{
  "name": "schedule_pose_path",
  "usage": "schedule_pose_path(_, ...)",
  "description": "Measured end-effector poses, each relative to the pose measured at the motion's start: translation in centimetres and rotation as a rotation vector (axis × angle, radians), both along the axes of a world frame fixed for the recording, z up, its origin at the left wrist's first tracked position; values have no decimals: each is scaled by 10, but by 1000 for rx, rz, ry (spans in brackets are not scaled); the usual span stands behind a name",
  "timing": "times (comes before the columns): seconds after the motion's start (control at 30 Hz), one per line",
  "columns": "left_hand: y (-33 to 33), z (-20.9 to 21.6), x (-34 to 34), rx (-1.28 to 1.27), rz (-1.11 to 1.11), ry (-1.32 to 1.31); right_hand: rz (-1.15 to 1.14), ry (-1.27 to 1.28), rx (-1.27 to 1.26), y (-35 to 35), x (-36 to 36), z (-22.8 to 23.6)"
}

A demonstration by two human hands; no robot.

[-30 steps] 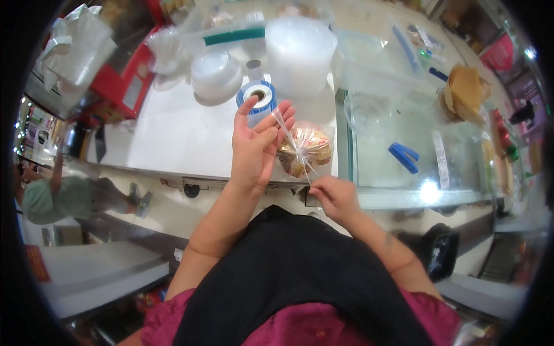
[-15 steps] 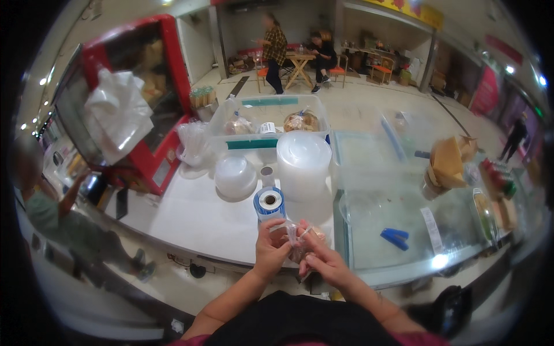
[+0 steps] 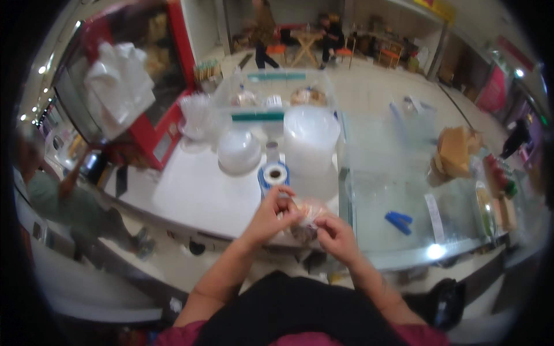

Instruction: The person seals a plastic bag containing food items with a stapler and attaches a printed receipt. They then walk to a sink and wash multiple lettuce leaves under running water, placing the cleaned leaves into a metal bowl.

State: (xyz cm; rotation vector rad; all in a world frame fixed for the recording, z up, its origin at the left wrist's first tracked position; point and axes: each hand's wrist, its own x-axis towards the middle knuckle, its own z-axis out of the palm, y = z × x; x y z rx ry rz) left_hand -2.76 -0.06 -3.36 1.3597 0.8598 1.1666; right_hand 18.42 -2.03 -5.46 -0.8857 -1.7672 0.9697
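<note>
A clear plastic bag (image 3: pixel 312 210) with something pale orange-brown inside lies at the front edge of the white counter. My left hand (image 3: pixel 271 218) pinches the bag on its left side, thumb against bent fingers. On the other side my right hand (image 3: pixel 339 237) is closed with its fingertips on the gathered plastic. Blur hides the exact shape of the bag's neck and what is in it. Just beyond my left hand stands a blue-and-white roll of labels or tape (image 3: pixel 274 173).
Stacked clear round tubs (image 3: pixel 311 141) and bowl-shaped lids (image 3: pixel 239 151) stand behind the roll. Farther back is a clear bin (image 3: pixel 277 109) with bagged food. A red display cabinet (image 3: pixel 173 138) rises at left. On the glass counter lie a blue stapler (image 3: pixel 399 222) and paper strip (image 3: pixel 434 218).
My hands have moved apart from close together at the bag's twisted neck, and more of the bag shows between them. The whole view has tipped downward.
</note>
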Motion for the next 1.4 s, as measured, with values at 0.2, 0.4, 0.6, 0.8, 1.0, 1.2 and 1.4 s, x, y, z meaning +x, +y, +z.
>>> schedule_pose_path(0.2, 7, 0, 3, -452, 266, -741, 186, 62, -92, -16, 17, 7)
schedule_pose_path(0.4, 14, -27, -1, -531, 287, -911, 100, -31, -42, -33, 35, -34)
schedule_pose_path(0.6, -5, -7, 16, -234, 265, -500, -1, -142, 105, -33, 35, -30)
schedule_pose_path(0.8, -34, 6, 24, 504, 42, 488, -225, -240, 263, -23, 24, -24)
schedule_pose_path(1.0, 2, 16, -38, 510, 530, 730, -398, -54, 278, -19, 35, -12)
schedule_pose_path(1.2, 27, -7, -62, 596, 483, 853, -223, -47, 485, -8, -5, 23)
schedule_pose_path(1.4, 36, 1, -71, 694, 448, 872, -51, -147, 556, -4, -53, 36)
